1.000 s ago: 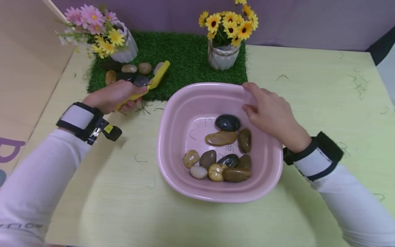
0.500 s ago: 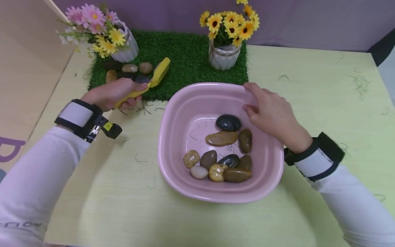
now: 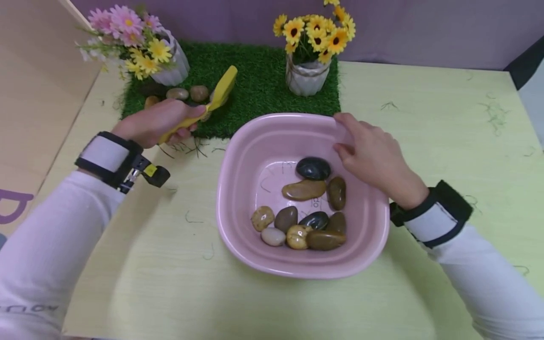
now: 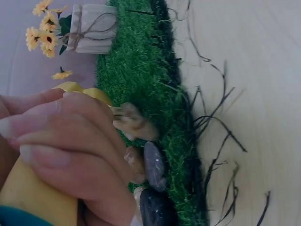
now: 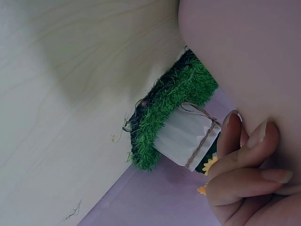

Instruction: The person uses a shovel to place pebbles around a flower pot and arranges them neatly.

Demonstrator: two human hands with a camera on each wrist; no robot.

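My left hand (image 3: 155, 120) grips the handle of a small yellow shovel (image 3: 223, 89) over the grass mat's front left part. Its blade points away and to the right, edge raised. In the left wrist view, a blurred tan stone (image 4: 136, 123) is by the blade; whether it rests on it I cannot tell. A dark stone (image 4: 156, 207) and a grey stone (image 4: 154, 165) lie near my fingers. My right hand (image 3: 374, 153) holds the rim of a pink basin (image 3: 238, 156) at its far right corner, thumb inside. Wet stones, including a black stone (image 3: 313, 168), lie in the basin.
A green grass mat (image 3: 259, 71) lies at the back. On it stand a pot of pink and yellow flowers (image 3: 170, 61) and a pot of yellow flowers (image 3: 308, 78). Loose dark strands (image 3: 197, 148) lie on the pale table (image 3: 170, 264).
The shovel's blade has risen and moved slightly away from me, and its tilt has changed. My left hand has shifted a little away too. The right hand and basin stay put.
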